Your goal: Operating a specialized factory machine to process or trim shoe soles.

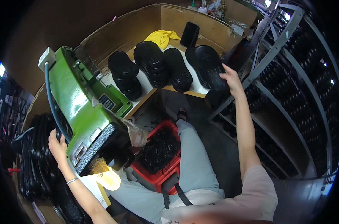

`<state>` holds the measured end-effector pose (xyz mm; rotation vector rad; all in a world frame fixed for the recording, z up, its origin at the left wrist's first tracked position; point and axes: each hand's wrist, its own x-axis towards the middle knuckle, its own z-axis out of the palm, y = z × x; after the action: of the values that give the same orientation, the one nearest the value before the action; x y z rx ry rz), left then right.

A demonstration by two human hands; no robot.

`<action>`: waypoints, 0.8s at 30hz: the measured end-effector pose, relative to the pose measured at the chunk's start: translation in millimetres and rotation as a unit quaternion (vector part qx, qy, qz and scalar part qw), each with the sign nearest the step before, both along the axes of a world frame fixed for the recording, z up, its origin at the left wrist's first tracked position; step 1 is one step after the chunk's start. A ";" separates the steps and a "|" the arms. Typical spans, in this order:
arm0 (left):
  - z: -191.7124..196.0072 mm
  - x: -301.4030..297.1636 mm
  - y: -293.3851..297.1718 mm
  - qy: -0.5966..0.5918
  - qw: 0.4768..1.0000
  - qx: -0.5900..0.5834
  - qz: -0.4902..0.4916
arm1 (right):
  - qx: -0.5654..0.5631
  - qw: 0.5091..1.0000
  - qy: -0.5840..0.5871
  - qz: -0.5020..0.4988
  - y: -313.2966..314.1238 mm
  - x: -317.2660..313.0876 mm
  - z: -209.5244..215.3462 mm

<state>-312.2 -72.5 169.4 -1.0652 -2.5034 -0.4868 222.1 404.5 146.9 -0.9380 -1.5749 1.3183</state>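
Observation:
My right hand (232, 79) is closed on the edge of a black shoe sole (210, 64) at the far right of the white worktop. That sole overlaps another black sole lying beneath it. At the far left, my left hand (57, 148) reaches to the pile of black soles (37, 160) beside the green machine (74, 93). Its thumb and fingers are apart, with the fingertips partly hidden against the dark pile. Between the machine and my right hand, black soles stand in stacks on the worktop, among them a taller stack (151, 63) in the middle.
A lit lamp (109, 180) glows under the machine head. Below, a red plastic basket (154, 178) holds black scraps between my legs. A yellow cloth (162, 37) and a black phone (190, 34) are at the back by the cardboard wall (121, 31). Metal racks (277, 41) of black soles line the right.

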 end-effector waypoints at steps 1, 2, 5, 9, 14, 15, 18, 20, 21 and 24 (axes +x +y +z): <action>0.2 2.7 -9.0 -0.015 0.997 0.076 -0.002 | -0.047 0.999 -0.013 0.024 16.4 -13.1 0.2; 5.9 14.3 -10.7 -0.023 0.984 0.168 -0.045 | -0.047 0.999 -0.014 0.022 35.2 -15.7 -4.3; 29.0 69.1 -31.0 -0.023 0.970 0.241 0.012 | -0.023 0.988 -0.135 -0.077 62.2 -8.3 -31.7; 36.4 185.2 -110.2 0.021 0.972 0.231 0.033 | 0.421 0.839 -0.198 -0.281 -11.8 -49.0 -58.2; -20.6 293.0 -105.7 -0.255 0.914 0.316 0.021 | -0.049 0.975 0.029 0.215 -197.0 -78.1 -79.0; -44.9 299.6 -100.7 -0.386 0.857 0.342 0.002 | -0.133 0.952 0.056 0.268 -219.1 -74.0 -79.7; -50.7 315.1 -56.1 -0.542 0.736 0.392 -0.107 | -0.123 0.923 0.171 0.322 -252.5 -85.9 -92.9; -53.7 310.5 -34.9 -0.507 0.732 0.415 -0.189 | -0.102 0.950 0.221 0.196 -263.6 -99.4 -75.4; -59.3 306.9 -26.0 -0.502 0.720 0.440 -0.189 | -0.063 0.955 0.232 0.174 -260.8 -103.7 -63.9; -54.1 295.6 -1.5 -0.542 0.670 0.477 -0.170 | 0.065 0.975 0.172 0.124 -248.8 -114.8 -37.5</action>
<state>-16.5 -74.0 115.3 -0.8059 -2.0024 -2.8244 107.3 155.7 109.4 -0.4122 -1.5147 1.4409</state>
